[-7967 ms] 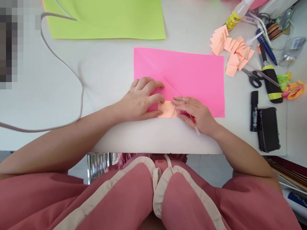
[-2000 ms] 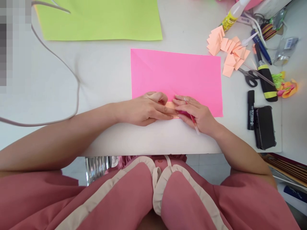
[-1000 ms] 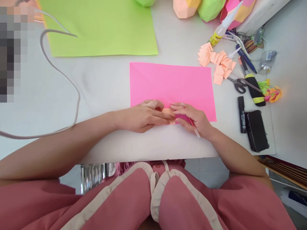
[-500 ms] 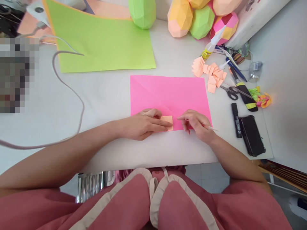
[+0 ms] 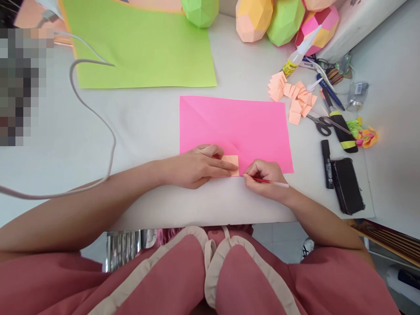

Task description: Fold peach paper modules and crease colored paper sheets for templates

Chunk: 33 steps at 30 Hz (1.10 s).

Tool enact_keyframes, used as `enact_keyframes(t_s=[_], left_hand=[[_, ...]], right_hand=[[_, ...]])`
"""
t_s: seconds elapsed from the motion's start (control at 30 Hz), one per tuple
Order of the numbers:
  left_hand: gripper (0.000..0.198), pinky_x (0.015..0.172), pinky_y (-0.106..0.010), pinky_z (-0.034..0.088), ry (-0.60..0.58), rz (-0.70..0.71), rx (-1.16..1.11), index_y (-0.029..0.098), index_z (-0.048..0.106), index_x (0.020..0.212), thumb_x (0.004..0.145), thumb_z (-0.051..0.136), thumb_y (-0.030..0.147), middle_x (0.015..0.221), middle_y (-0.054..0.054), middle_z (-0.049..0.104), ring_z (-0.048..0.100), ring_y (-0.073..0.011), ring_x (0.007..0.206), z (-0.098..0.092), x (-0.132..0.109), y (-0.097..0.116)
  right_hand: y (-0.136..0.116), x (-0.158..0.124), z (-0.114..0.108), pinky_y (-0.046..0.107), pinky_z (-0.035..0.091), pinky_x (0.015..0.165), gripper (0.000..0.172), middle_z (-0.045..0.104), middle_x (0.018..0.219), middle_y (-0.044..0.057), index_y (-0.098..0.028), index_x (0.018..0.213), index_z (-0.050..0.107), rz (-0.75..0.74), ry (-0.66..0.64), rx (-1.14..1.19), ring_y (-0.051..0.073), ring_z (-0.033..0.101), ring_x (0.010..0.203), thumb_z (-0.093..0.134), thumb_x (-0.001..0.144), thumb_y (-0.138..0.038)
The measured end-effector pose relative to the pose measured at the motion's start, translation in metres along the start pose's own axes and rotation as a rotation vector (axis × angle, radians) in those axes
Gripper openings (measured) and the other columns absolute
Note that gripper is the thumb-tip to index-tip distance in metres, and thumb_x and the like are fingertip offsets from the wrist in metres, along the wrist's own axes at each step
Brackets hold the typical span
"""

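Observation:
My left hand [image 5: 203, 166] lies over the lower edge of a pink paper sheet [image 5: 252, 131]. Its stretched fingers press a small peach paper piece [image 5: 233, 159] flat, while its other fingers are partly curled. Just to the right, my right hand [image 5: 266, 173] is closed in a writing grip around a slim pen [image 5: 278, 183] with a red part and a pale end. The pen's tip is down near the lower right corner of the peach piece, at the pink sheet's bottom edge.
A green sheet [image 5: 147, 57] lies behind. Faceted paper eggs [image 5: 254, 22] stand at the back. Cut peach pieces [image 5: 297, 98], a glue bottle [image 5: 295, 59], scissors [image 5: 323, 127], a cutter [image 5: 344, 131], a marker [image 5: 327, 164] and a phone [image 5: 348, 186] lie rightward. A cable [image 5: 113, 140] crosses the left.
My right hand has turned from a loose hold on the pen to a writing grip, bringing the tip down beside the peach piece. My left hand keeps pressing it. The view shifted slightly.

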<state>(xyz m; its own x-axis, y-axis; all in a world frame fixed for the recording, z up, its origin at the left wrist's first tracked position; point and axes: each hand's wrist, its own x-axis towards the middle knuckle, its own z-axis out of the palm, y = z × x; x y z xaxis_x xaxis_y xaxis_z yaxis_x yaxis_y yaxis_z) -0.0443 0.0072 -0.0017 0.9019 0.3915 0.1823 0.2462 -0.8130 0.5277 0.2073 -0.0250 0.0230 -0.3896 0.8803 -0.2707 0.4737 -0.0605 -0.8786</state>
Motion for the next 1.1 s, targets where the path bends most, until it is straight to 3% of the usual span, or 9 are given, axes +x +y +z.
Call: enact_keyframes(t_s=[1.1], left_hand=[[0.042,0.09,-0.037,0.04,0.03,-0.006,-0.009,0.031,0.064,0.12,0.092,0.038,0.014,0.132,0.002,0.062,0.047,-0.022,0.1,0.0024,-0.0011,-0.0016]], right_hand=[[0.0026,0.002,0.0004,0.021,0.035,0.046,0.017,0.055,0.062,-0.003,-0.02,0.064,0.047,-0.039,-0.029,-0.074,0.008,0.044,0.051,0.061,0.073,-0.02]])
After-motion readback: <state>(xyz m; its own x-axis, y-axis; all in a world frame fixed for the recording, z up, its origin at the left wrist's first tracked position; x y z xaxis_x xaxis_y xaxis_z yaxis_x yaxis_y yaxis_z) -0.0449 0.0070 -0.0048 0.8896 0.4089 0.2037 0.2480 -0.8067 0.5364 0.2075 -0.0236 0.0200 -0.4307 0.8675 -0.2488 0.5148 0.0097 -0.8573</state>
